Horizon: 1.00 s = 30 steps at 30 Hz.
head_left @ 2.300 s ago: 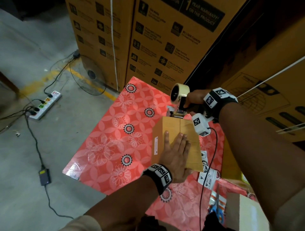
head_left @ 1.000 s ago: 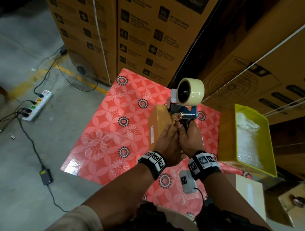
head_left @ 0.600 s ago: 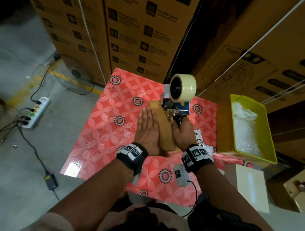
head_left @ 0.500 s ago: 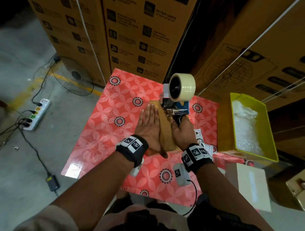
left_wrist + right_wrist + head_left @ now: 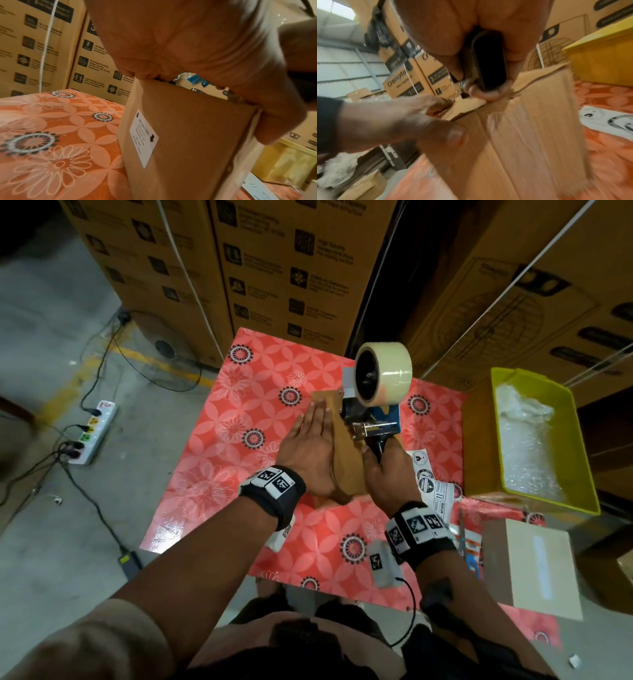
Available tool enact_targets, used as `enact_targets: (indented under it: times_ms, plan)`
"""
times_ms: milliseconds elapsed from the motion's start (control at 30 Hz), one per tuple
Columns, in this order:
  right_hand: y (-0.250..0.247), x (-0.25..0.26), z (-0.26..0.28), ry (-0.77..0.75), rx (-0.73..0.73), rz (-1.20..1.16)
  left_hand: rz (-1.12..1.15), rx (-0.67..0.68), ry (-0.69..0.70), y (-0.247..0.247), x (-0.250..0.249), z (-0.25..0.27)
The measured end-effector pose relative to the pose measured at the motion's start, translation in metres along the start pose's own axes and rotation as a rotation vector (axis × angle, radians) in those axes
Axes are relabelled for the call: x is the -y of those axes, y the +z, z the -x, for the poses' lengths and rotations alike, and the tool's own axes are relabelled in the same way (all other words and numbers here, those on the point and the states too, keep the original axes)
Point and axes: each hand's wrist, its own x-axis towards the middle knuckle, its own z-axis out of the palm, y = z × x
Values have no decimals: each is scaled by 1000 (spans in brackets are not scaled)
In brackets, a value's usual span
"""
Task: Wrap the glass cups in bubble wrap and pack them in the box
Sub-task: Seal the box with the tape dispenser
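Since a moment ago the left hand [image 5: 310, 453] has barely shifted, lying flat with straight fingers on the closed box [image 5: 346, 463] top. The right hand [image 5: 387, 474], beside it, clenches the tape dispenser [image 5: 373, 405] handle over the box. A yellow bin [image 5: 582, 460] of bubble wrap [image 5: 527, 440] sits right of the grip, on the floral table [image 5: 239, 440].
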Motion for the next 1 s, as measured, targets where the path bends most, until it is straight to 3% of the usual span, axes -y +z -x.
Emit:
enact_targets:
  times_ms: [200,333,467,633,733,867,1000]
  plan:
    - [-22,-35,101,2,49,-60,2,-16,26,0,4,3]
    - [-22,-60,149,117,26,-77,21,-39,42,3,6,2]
    - [-7,-72,154,137,-8,-161,5,58,117,-5,8,2]
    - [8,-82,152,200,-16,-277,-8,61,509,-18,13,-3]
    - [23,-89,148,270,3,-337,-115,128,642,-15,5,-16]
    - [29,-93,142,393,88,-283,-285,129,654,-10,0,-32]
    - [32,-100,139,494,226,-307,-361,90,530,-14,3,-50]
